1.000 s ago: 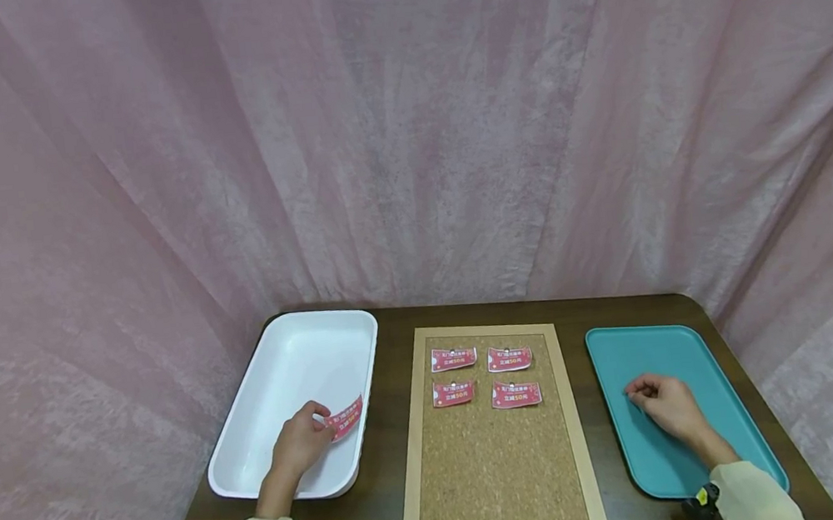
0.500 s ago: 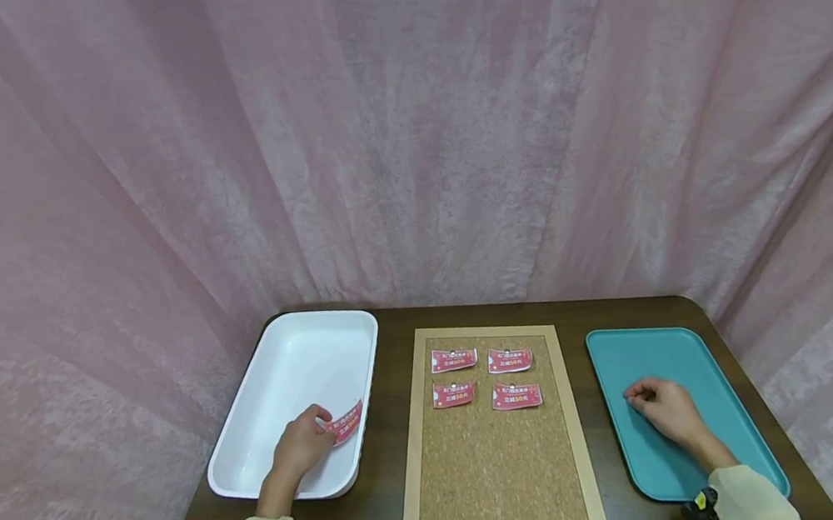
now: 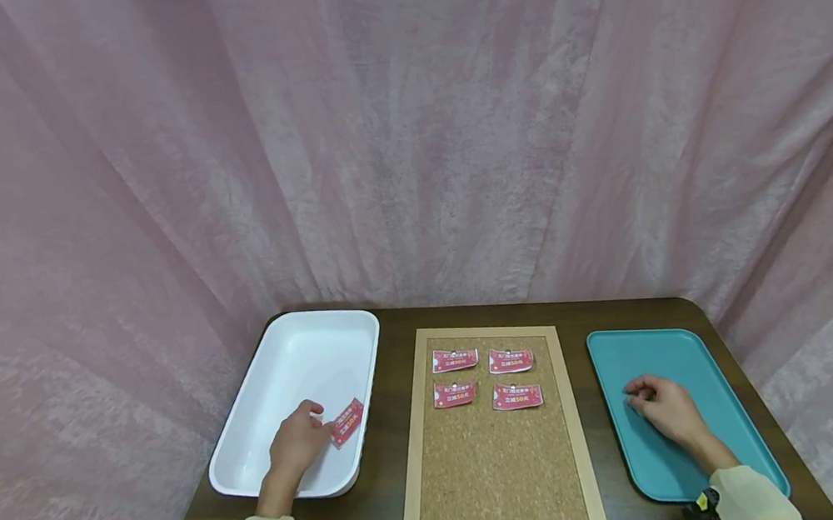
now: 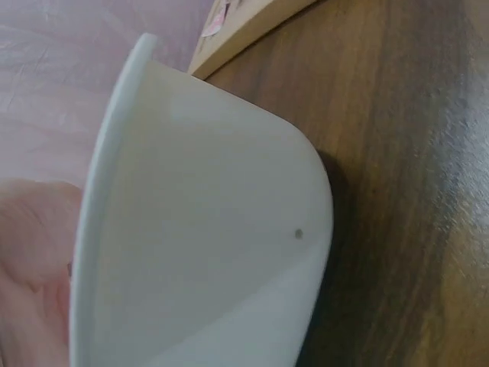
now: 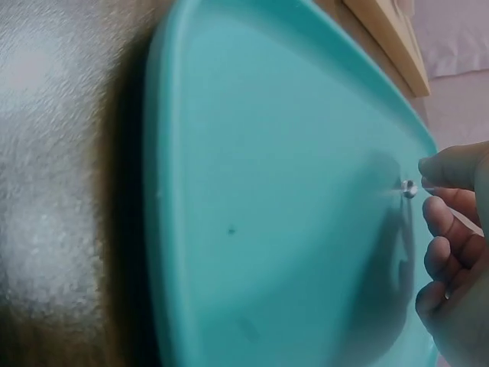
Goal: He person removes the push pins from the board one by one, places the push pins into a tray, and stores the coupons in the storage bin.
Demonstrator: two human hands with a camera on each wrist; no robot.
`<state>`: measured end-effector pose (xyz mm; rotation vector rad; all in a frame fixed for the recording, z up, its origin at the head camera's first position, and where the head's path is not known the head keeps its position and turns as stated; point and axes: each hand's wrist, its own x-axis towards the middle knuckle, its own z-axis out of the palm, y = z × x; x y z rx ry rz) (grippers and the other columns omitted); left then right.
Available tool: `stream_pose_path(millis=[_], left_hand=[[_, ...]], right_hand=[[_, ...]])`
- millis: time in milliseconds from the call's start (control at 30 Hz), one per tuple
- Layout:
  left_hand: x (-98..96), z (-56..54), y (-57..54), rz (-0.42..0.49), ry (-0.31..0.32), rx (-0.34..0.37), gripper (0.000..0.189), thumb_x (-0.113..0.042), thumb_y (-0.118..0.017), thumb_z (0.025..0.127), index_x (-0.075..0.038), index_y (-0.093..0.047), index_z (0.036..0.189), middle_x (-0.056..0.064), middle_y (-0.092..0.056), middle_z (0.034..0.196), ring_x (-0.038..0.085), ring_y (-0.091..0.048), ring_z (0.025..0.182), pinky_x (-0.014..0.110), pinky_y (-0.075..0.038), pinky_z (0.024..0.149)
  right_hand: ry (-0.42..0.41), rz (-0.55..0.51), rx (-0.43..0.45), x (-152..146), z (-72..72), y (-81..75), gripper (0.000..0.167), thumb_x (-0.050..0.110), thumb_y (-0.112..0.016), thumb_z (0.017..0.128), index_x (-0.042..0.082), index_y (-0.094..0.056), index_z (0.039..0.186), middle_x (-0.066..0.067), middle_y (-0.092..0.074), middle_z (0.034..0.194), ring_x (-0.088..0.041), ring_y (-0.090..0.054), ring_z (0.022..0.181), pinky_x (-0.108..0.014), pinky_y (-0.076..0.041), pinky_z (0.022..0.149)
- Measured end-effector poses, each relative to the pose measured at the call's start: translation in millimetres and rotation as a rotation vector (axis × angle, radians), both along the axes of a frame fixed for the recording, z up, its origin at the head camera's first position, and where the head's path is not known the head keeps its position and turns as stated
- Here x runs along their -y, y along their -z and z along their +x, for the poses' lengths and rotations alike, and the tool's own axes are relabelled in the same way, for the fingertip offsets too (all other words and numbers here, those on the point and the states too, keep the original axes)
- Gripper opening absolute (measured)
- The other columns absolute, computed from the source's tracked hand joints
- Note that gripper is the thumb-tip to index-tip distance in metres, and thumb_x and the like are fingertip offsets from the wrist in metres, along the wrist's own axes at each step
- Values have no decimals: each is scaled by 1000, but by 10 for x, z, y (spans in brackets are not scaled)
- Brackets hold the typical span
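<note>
In the head view my left hand (image 3: pixel 298 440) is over the white basin (image 3: pixel 251 418), pinching one end of a red coupon (image 3: pixel 348 423) that sticks out to the right of the thumb. The left wrist view has the basin's outer wall (image 4: pixel 199 206) in front, hiding most of that hand. Over the teal tray (image 3: pixel 666 345), my right hand (image 3: pixel 668 410) has thumb and forefinger brought together. The right wrist view shows a small shiny pushpin (image 5: pixel 409 189) at those fingertips, the other fingers loosely curled. Between the containers lies a wood-framed corkboard (image 3: pixel 501 478).
Several red coupons, such as the upper left one (image 3: pixel 455 360), are pinned in two rows on the corkboard's upper half. Everything stands on a dark wooden table (image 3: pixel 392 317). A pink curtain (image 3: pixel 405 144) hangs behind it.
The coupon at my left hand has turned more steeply and looks flatter than before, where it was curved. The right hand has hardly moved.
</note>
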<state>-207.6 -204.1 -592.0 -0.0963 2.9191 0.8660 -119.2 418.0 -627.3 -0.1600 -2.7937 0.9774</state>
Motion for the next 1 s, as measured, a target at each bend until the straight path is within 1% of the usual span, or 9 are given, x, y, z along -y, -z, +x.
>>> stream_pose_path(millis=[100,200,267,367,500,633,800,867,1000], left_hand=[[-15,-9,-36,33,-26,-46,37,-23,-75,93,-1,-66,122,14,-75,101,29,-69,86,45,-51,70],[-45,-25,-74,66,-46,-102,36,-22,-74,94,-3,-67,123,12,-75,101,30,-70,88,44,-50,71],[-71,-40,-106,80,-59,-140,35,-22,-75,94,-3,-67,123,12,-76,100,30,-70,87,44,-50,70],[-117,-66,-155,91,-78,-173,34,-23,-74,95,-5,-67,123,11,-76,99,30,-70,86,43,-49,70],[-186,-111,-197,104,-83,-182,34,-25,-73,96,-6,-67,123,11,-76,99,30,-70,86,44,-49,69],[-264,-137,-218,119,-70,-179,33,-24,-73,96,-6,-67,123,11,-76,99,28,-69,83,43,-48,69],[-347,-136,-229,126,-68,-180,33,-26,-73,96,-7,-67,123,11,-76,99,25,-67,79,40,-47,67],[-373,-132,-230,129,-70,-186,33,-26,-74,96,-8,-68,123,10,-76,99,24,-67,78,39,-47,67],[-426,-132,-240,144,-68,-206,33,-27,-75,95,-9,-69,122,8,-76,97,22,-66,76,38,-47,65]], right_hand=[[-3,9,-15,23,-17,-36,9,9,-77,93,5,-76,101,-1,-62,81,-6,-49,70,-27,-40,64],[-4,15,-28,56,-46,-79,9,10,-75,94,5,-76,102,-2,-63,82,-7,-49,70,-28,-40,64],[-4,15,-31,84,-77,-105,10,11,-74,96,5,-77,103,-2,-64,82,-7,-49,70,-28,-40,64],[-9,-2,-26,142,-132,-154,12,12,-72,97,5,-76,105,-3,-64,83,-7,-50,69,-28,-41,64],[-18,-27,-22,231,-207,-208,13,12,-71,98,3,-76,107,-3,-63,83,-8,-50,69,-27,-41,63],[-32,-50,-29,320,-268,-250,12,11,-70,98,2,-76,105,-3,-64,83,-8,-49,68,-27,-41,61],[-63,-84,-52,410,-324,-275,12,10,-69,100,0,-75,104,-4,-67,85,-5,-52,72,-26,-43,64],[-76,-94,-62,438,-340,-276,14,9,-69,100,-1,-75,105,-5,-69,86,-3,-53,73,-25,-44,66],[-89,-114,-65,482,-368,-271,13,11,-70,100,0,-75,105,-5,-69,86,-2,-54,73,-24,-46,65]])
